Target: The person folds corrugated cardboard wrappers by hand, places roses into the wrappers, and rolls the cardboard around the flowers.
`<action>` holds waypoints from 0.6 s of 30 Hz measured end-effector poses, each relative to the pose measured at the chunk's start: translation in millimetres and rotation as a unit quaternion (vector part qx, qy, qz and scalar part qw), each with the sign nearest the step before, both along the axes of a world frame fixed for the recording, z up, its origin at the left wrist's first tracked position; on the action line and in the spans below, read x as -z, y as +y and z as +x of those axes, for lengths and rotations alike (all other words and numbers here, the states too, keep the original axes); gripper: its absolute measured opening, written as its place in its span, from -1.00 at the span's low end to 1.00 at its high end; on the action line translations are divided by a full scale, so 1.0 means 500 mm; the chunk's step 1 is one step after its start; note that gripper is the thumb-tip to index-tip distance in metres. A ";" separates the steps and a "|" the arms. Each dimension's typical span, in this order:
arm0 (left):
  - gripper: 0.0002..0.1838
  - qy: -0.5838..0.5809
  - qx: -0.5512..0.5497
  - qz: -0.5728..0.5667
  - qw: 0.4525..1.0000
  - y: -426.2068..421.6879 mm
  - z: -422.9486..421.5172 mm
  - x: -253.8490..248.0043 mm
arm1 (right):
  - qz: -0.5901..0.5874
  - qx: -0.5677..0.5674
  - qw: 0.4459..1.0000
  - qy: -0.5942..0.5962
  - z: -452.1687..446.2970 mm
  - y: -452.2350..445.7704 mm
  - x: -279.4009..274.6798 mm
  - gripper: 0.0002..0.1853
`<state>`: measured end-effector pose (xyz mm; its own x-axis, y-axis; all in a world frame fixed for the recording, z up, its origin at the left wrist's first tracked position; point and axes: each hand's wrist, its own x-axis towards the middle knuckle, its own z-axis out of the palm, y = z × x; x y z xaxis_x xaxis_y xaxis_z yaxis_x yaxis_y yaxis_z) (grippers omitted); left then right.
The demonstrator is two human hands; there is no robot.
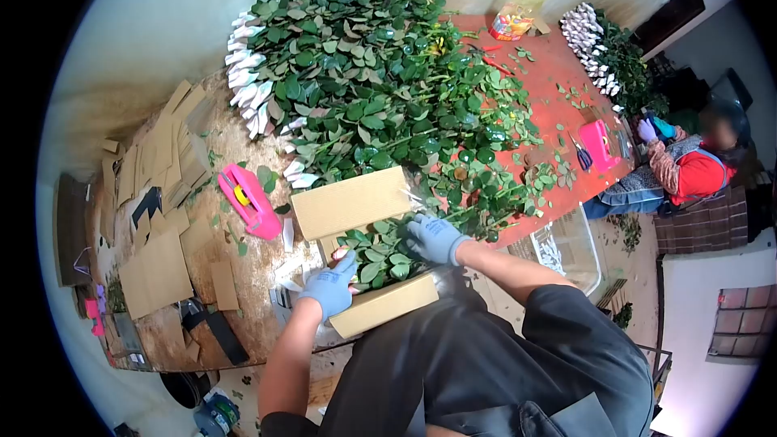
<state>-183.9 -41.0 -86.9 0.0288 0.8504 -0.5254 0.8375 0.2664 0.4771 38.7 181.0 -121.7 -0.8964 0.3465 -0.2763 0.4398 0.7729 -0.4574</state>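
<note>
The left hand (329, 286) at eight o'clock and right hand (437, 239) at two touch the bunch (380, 260), grip unclear; it seems light, fragile, best held around its middle.

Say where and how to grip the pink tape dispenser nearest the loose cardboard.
Probably pinch the pink tape dispenser across its end nearest the left hand, coming from that side: its narrow body slants that way, with the yellow part farther back.
</note>
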 end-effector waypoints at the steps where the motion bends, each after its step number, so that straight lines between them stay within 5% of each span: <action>1: -0.45 -0.002 -0.003 -0.017 1.000 0.002 0.001 -0.003 | -0.051 0.005 0.999 -0.017 -0.010 0.028 -0.016 -0.68; 3: -0.53 -0.009 -0.016 0.007 1.000 -0.003 0.003 0.004 | -0.058 0.037 0.994 -0.088 -0.048 0.102 -0.058 -0.68; 4: -0.57 -0.015 -0.012 0.023 1.000 -0.006 0.001 0.014 | -0.076 0.068 0.995 -0.008 -0.058 0.146 -0.051 -0.68; 5: -0.61 -0.016 -0.008 0.040 0.999 -0.009 0.000 0.026 | 0.013 0.122 0.992 -0.027 -0.086 0.171 -0.078 -0.70; 7: -0.69 -0.019 0.000 0.074 0.997 -0.016 -0.002 0.049 | 0.165 0.110 0.969 0.146 -0.138 0.233 -0.085 -0.77; 9: -0.41 0.004 0.002 -0.053 0.999 -0.002 0.000 0.031 | 0.217 0.117 0.937 0.248 -0.215 0.283 -0.121 -0.78; 11: -0.40 -0.007 -0.008 -0.059 0.998 -0.003 -0.001 0.030 | 0.220 0.080 0.938 0.255 -0.291 0.334 -0.142 -0.76; 17: -0.42 0.002 0.005 -0.021 1.000 0.002 0.002 0.007 | 0.315 0.009 0.949 -0.018 -0.396 0.388 -0.125 -0.56; 18: -0.59 0.005 0.002 0.020 1.000 0.003 0.007 -0.008 | 0.326 0.008 0.943 -0.070 -0.398 0.388 -0.115 -0.60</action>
